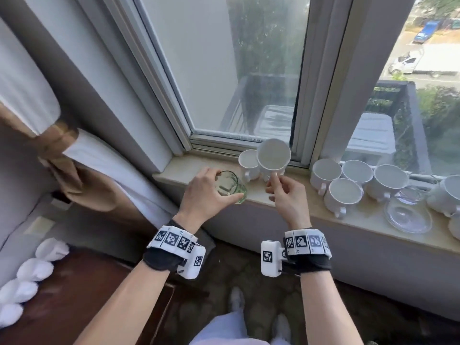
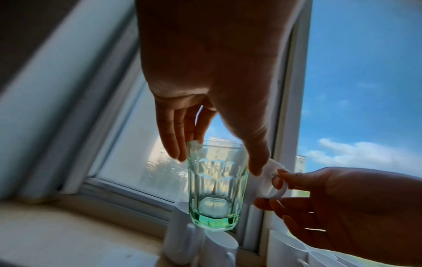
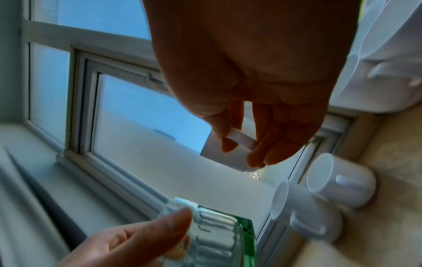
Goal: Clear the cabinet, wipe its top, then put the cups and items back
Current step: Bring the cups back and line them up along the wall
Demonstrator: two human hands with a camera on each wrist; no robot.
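the left hand (image 1: 206, 192) grips a green-tinted glass (image 1: 230, 186) from above, fingers (image 2: 170, 142) on one side of the rim and the thumb on the other, curled round it. in the left wrist view the glass hangs upright with its base off the windowsill (image 1: 293, 207); how far above the stone it sits is hard to judge. the right hand (image 1: 286, 195) pinches the handle of a white cup (image 1: 273, 155), one finger through the loop and the thumb pressed against it. that cup is lifted and tilted, its mouth turned up toward the head camera, just beside a second white cup (image 1: 249, 165) that stands on the windowsill close to the window frame. further right on the windowsill stands a cluster of white cups (image 1: 344, 192), touching or nearly so, with clear glass saucers (image 1: 408, 217) in front of them. a folded curtain (image 1: 94, 175) hangs at the left, and white rolled towels (image 1: 32, 272) lie on a dark wooden surface below it.
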